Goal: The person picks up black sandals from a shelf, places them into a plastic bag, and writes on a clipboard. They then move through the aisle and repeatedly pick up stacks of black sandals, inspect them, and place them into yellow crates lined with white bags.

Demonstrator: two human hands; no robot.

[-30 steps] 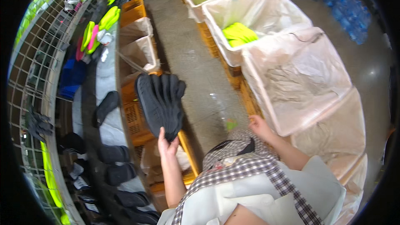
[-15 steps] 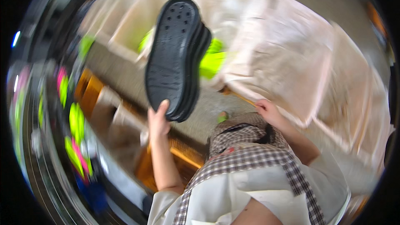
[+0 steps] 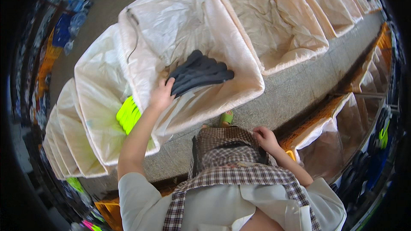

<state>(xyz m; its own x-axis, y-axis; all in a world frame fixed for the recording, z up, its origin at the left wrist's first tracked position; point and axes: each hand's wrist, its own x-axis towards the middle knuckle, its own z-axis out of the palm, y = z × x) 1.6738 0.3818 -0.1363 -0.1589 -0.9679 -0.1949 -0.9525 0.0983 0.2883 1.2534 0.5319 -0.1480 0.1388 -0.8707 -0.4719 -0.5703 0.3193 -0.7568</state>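
A stack of several black shoe soles [image 3: 199, 73] is in my left hand [image 3: 162, 94], gripped at its near left end. My left arm reaches over the rim of a large bin with a pale, wrinkled cloth lining [image 3: 252, 81], and the soles are inside its mouth. Whether they touch the lining is hard to tell. By the right side of my checked apron, my right hand [image 3: 266, 139] has its fingers curled in, with nothing visible in them. Bright yellow-green soles [image 3: 128, 114] lie in the lined bin left of my forearm.
More pale lined bins stand in a row to the left [image 3: 92, 115] and the far right [image 3: 295, 30]. Orange crates with clear liners [image 3: 329, 137] line the right side beside a rack. My foot in a green sandal [image 3: 226, 119] is on the grey floor.
My view has swung round. The black soles, held up in front of me before, are now down in a lined bin, still in my left hand. My right hand has left a bin's edge.
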